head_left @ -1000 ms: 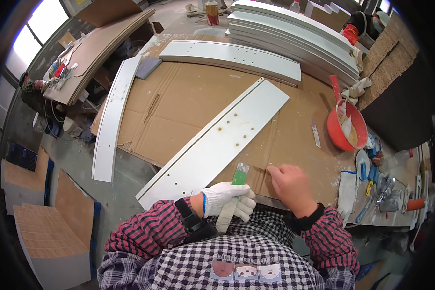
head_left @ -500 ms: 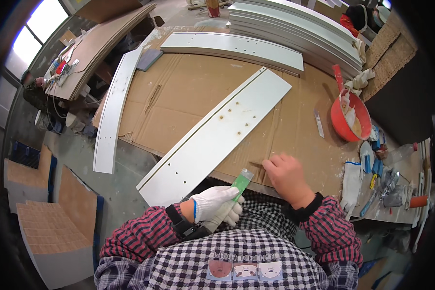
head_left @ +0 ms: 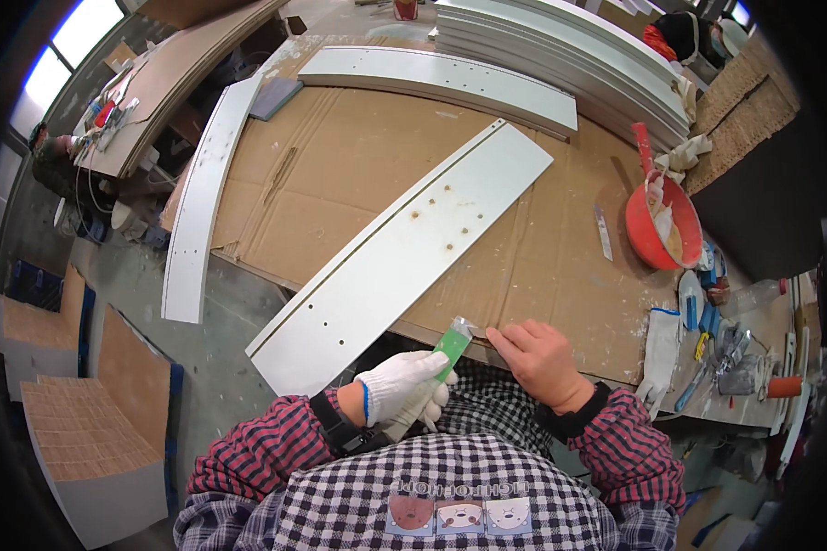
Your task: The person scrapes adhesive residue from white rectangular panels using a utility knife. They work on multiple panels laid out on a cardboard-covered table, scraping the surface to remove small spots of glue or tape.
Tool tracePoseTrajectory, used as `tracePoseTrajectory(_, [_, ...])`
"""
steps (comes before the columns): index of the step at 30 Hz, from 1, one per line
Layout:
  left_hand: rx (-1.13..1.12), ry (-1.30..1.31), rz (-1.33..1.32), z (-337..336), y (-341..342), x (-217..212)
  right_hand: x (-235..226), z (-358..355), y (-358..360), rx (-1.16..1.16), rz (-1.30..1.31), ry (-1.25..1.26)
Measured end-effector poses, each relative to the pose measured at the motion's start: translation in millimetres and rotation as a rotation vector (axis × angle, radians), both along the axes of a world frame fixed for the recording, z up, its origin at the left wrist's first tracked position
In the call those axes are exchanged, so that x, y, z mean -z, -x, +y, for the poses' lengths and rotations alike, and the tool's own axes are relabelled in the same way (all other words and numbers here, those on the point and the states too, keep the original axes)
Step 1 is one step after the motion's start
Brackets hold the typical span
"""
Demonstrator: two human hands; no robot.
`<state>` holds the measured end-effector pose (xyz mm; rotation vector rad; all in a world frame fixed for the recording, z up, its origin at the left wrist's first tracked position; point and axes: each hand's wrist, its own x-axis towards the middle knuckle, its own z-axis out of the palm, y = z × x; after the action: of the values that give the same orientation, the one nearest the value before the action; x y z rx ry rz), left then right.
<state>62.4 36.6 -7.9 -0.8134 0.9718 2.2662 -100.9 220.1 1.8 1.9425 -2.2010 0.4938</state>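
In a white knitted glove, my left hand (head_left: 404, 386) is wrapped round a flat, green strip-like tool (head_left: 452, 343) with a pale, shiny end. A greyish length shows below the glove; whether it belongs to the same piece I cannot tell. My bare right hand (head_left: 544, 361) pinches a thin, dark, narrow piece at the strip's shiny end; its kind is too small to make out. Just beyond both hands, a long white panel (head_left: 377, 285) lies diagonally on the cardboard-covered table (head_left: 560, 275). A groove runs along one edge, with dark holes and several brownish filled spots on its face.
More white panels lie at the far edge (head_left: 432, 69) and left (head_left: 202, 211). Stacked white boards (head_left: 560, 55) stand behind. At right are a red bowl (head_left: 641, 225) of pale paste, a scraper blade (head_left: 604, 233), a white glove (head_left: 663, 344) and hand tools. Another person (head_left: 685, 37) is at the back right.
My right hand has moved slightly down, bringing its thin piece to the green strip's end. My left hand keeps its hold. The whole view has shifted a little.
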Motion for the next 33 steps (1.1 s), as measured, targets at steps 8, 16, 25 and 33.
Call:
tracePoseTrajectory(8, [0.029,0.042,0.001,-0.5,1.8,-0.8,-3.2,-10.9,9.0,-0.064,0.038,-0.08])
tracePoseTrajectory(16, [0.031,0.089,-0.049,1.6,3.4,-2.2,-10.4,-5.0,10.5,-0.118,0.012,-0.075])
tracePoseTrajectory(25, [0.053,0.135,-0.025,2.8,3.6,1.0,-11.1,-21.0,22.0,-0.178,0.021,-0.127])
tracePoseTrajectory(33, [0.063,0.156,0.0,4.5,4.2,2.8,-10.0,-21.5,20.4,-0.213,0.072,-0.14])
